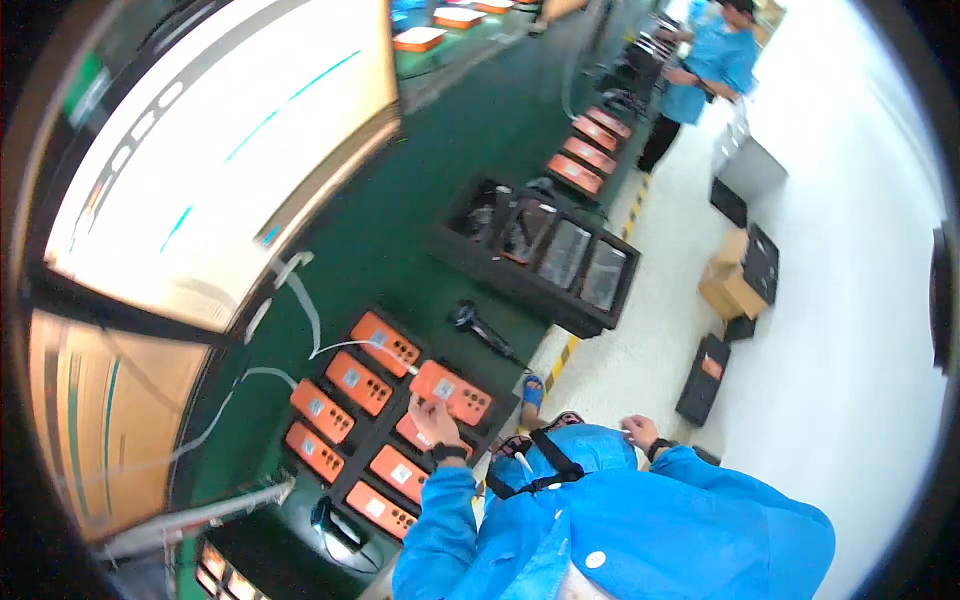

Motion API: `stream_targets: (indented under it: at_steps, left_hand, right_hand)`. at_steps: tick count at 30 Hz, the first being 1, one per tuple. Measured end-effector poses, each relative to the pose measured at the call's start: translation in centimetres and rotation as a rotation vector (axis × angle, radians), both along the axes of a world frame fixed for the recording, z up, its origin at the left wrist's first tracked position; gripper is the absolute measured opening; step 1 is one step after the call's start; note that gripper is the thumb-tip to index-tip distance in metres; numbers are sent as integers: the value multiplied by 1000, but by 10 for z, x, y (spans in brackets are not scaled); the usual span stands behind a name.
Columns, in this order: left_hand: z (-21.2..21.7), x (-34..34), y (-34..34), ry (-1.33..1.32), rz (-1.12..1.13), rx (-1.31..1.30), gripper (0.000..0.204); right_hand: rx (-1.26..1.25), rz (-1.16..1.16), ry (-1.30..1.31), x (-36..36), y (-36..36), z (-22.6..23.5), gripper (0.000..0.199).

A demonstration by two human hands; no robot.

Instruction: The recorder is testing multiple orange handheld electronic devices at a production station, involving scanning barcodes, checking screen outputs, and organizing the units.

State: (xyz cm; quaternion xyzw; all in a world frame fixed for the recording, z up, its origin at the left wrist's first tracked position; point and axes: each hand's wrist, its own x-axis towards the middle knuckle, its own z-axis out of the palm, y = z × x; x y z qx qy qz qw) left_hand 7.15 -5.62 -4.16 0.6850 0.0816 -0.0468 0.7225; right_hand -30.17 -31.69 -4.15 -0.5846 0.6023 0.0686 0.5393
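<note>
My left hand (pixel 433 422) is closed on the near left end of an orange phone (pixel 451 392). The phone lies back up, with a pale label and dark round camera lenses. A white cable (pixel 345 345) runs to its left end. Beneath it is a black tray (pixel 372 437) with several more orange phones (pixel 358 384) in two rows, and one is partly covered by my hand. At my right side, away from the table, my right hand (pixel 640 431) has curled fingers; a small pale bit shows at them, too blurred to name.
A black handheld scanner (pixel 482 328) lies beyond the tray. Farther off stands a black box (pixel 540 262) with dark phones in compartments. Large bright monitors (pixel 220 160) line the left. Cartons (pixel 735 280) and black trays (pixel 704 380) sit on the floor; a co-worker (pixel 715 65) stands far right.
</note>
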Motion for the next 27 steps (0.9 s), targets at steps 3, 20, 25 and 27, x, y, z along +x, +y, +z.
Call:
stream_targets:
  at_steps: [3, 20, 25, 27]
  left_hand:
    - [19, -56, -32, 68, -337, 19, 39]
    - [68, -277, -376, 527, -1404, 308, 25]
    - [63, -308, -458, 513, -1564, 276, 27]
    - [55, -312, -488, 540, -1600, 247, 28]
  right_hand:
    - [141, -459, 53, -111, 20, -32, 22]
    - [-157, -451, 14, -312, -94, -159, 26]
    - [103, -695, -203, -296, -252, -70, 23]
    - [2, -713, -208, -286, -296, -55, 21]
